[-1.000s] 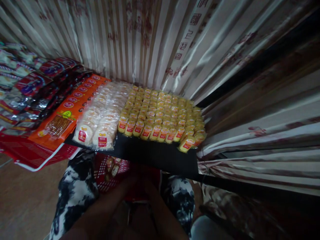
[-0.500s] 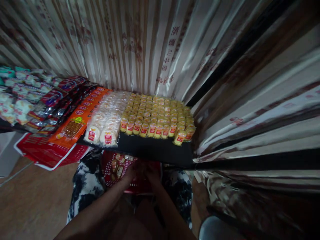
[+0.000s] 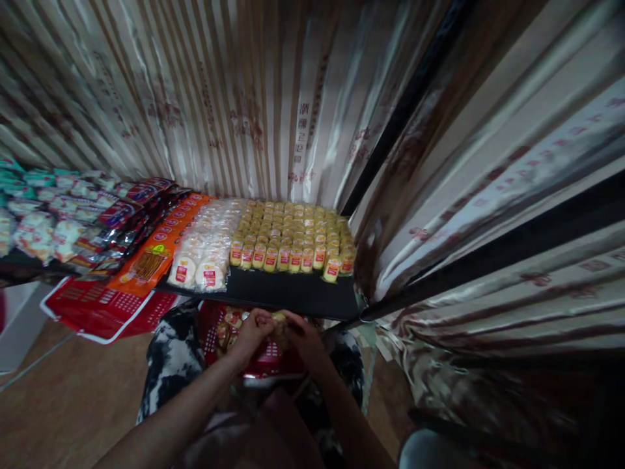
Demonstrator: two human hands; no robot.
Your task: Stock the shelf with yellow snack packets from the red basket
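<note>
Far left, mixed snack bags [image 3: 58,218] heaped on the counter. Next, orange packs [image 3: 161,244], then white round cakes [image 3: 205,251], then rows of small yellow packs [image 3: 293,238], all lying on the counter [image 3: 293,296] against striped curtains [image 3: 234,111].

Below the counter edge, a red basket [image 3: 266,361] sits on the person's lap, with a few packets [image 3: 227,329] inside at its left.

Left hand [image 3: 251,333] and right hand [image 3: 305,339] meet over the basket. Between them a small yellowish packet [image 3: 280,320]; fingers of both hands curled around it, left fingers [image 3: 263,322] on its left side, right fingers [image 3: 291,320] on its right. Packet sits just under the counter edge, above the basket. Dim and blurred; grip detail unclear.
</note>
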